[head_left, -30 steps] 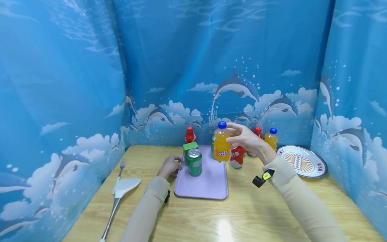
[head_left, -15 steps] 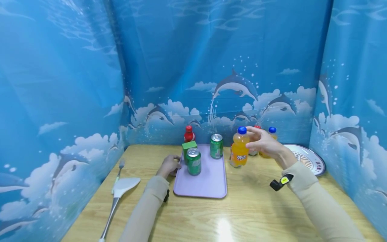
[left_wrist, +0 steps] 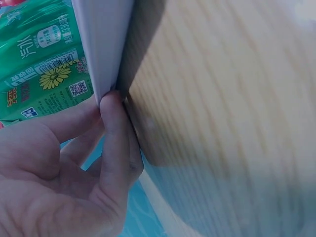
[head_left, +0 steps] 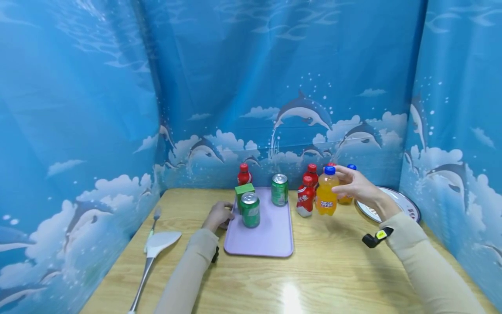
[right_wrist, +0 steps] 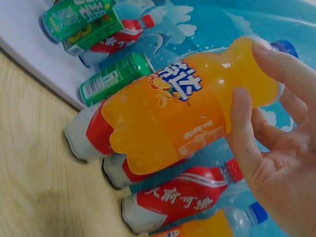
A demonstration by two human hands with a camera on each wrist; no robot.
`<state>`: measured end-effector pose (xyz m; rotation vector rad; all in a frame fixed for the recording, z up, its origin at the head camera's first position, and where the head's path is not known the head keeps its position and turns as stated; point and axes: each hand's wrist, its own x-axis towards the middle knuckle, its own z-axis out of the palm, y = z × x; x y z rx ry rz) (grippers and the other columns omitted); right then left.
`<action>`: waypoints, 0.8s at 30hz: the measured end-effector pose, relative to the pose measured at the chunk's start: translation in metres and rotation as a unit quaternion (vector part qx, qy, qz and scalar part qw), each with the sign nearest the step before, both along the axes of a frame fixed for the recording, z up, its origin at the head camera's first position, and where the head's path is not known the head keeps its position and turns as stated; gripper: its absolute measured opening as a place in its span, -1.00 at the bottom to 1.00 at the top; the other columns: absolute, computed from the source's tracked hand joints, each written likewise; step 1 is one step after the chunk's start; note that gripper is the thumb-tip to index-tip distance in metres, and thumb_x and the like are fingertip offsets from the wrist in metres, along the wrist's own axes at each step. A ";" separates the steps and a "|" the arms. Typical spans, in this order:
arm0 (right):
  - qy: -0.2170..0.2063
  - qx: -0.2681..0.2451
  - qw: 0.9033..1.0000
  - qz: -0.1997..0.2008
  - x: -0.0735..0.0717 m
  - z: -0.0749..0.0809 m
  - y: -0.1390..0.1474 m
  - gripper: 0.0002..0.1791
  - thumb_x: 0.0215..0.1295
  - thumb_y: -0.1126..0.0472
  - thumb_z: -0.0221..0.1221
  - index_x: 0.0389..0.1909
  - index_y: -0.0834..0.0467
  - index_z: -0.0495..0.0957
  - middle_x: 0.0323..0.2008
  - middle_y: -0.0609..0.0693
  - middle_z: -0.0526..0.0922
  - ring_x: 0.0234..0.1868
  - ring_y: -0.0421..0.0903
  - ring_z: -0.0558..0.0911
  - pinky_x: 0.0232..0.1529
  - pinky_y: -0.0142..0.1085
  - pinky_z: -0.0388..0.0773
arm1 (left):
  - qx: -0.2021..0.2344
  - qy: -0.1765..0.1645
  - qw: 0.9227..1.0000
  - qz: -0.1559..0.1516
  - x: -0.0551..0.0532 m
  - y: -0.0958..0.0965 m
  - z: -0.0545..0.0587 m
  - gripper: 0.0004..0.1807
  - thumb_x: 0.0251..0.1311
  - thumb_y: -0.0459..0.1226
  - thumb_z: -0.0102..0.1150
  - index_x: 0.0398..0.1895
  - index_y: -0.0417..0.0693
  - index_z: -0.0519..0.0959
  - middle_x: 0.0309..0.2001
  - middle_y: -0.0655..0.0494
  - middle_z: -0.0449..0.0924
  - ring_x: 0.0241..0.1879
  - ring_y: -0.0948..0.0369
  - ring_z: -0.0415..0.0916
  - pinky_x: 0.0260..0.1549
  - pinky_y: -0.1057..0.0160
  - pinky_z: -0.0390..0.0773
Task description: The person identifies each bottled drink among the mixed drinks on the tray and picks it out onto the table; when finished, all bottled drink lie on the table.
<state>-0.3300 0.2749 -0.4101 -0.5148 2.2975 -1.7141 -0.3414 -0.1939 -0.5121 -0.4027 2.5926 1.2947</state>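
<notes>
At the tray's rim (left_wrist: 104, 44), left hand (head_left: 218, 215) pinches; right hand (head_left: 357, 188), pinching the orange bottle (head_left: 327, 193), should hold it upright.

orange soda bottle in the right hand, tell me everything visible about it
The orange soda bottle looks like clear plastic, with a blue cap on, a lobed base and a label bearing white characters and an orange slice. Orange drink shows inside. The right hand grips its upper part, holding it upright, apparently off the table, near red bottles.
</notes>
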 end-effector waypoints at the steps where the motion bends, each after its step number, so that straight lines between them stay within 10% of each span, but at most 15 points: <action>1: 0.000 0.007 1.000 -0.004 0.000 -0.001 0.001 -0.08 0.42 0.23 0.30 0.67 0.15 0.04 0.42 0.01 0.50 0.13 -0.22 0.67 0.07 -0.15 0.76 | -0.001 -0.001 1.000 0.000 0.000 0.000 -0.001 -0.44 0.33 -0.45 0.23 0.42 -0.13 0.52 0.06 -0.20 0.67 -0.18 0.03 0.68 -0.45 0.20 0.78; 9: -0.002 0.047 0.998 -0.037 -0.007 -0.011 0.006 0.05 0.37 0.18 0.36 0.70 0.20 -0.08 0.62 0.42 0.11 0.45 0.30 0.40 0.11 -0.14 0.77 | 0.000 -0.004 1.000 -0.002 -0.002 -0.001 -0.001 -0.43 0.33 -0.45 0.23 0.43 -0.13 0.52 0.05 -0.19 0.67 -0.18 0.04 0.68 -0.42 0.19 0.79; 17: 0.015 0.045 0.997 -0.056 -0.014 -0.024 0.005 -0.11 0.34 0.21 0.40 0.58 0.21 0.17 0.45 0.36 0.33 0.19 -0.01 0.57 0.04 -0.16 0.81 | 0.001 -0.003 1.000 0.001 -0.002 -0.002 -0.001 -0.43 0.32 -0.45 0.25 0.42 -0.14 0.52 0.09 -0.21 0.66 -0.15 0.02 0.69 -0.42 0.20 0.79; 24: 0.029 0.052 0.996 -0.070 -0.016 -0.030 0.001 -0.11 0.32 0.31 0.38 0.58 0.27 0.15 0.42 0.44 0.28 0.29 0.26 0.48 -0.02 -0.23 0.82 | 0.002 0.005 1.000 -0.005 -0.001 -0.002 -0.002 -0.44 0.32 -0.46 0.24 0.41 -0.17 0.52 0.13 -0.23 0.64 -0.13 0.02 0.69 -0.41 0.20 0.79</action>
